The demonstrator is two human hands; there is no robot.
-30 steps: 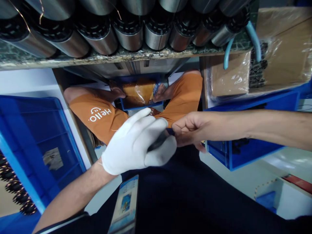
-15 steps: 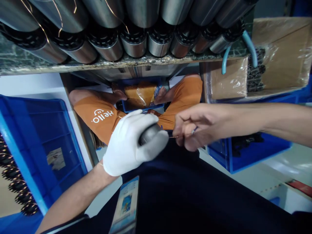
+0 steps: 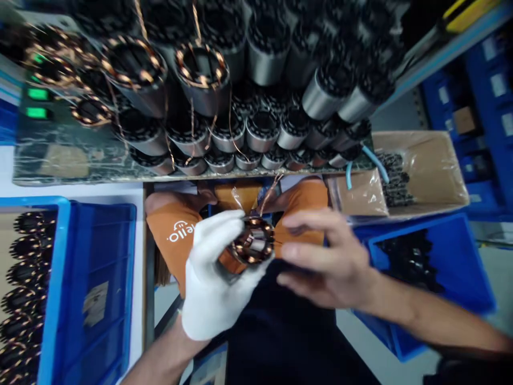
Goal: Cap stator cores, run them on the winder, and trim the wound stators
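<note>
My left hand (image 3: 212, 278), in a white glove, is wrapped round a metal stator (image 3: 251, 247) with copper windings, its open end turned up toward me. A thin copper wire (image 3: 269, 193) rises from the windings. My bare right hand (image 3: 326, 262) hovers just right of the stator, fingers spread and pointing at its rim; they are blurred and seem to hold nothing. Both hands are above my dark lap.
Many metal stators (image 3: 256, 128) stand packed on a worktop (image 3: 60, 160) ahead. A blue crate (image 3: 100, 256) with black wound parts (image 3: 24, 278) is at left, another blue bin (image 3: 452, 267) at right. A plastic-lined cardboard box (image 3: 425, 171) sits behind it. A person in orange (image 3: 176, 235) crouches under the bench.
The view has tilted up to show the bench top. My left hand has turned the stator open end up. My right hand has let go its pinch on the wire and spread.
</note>
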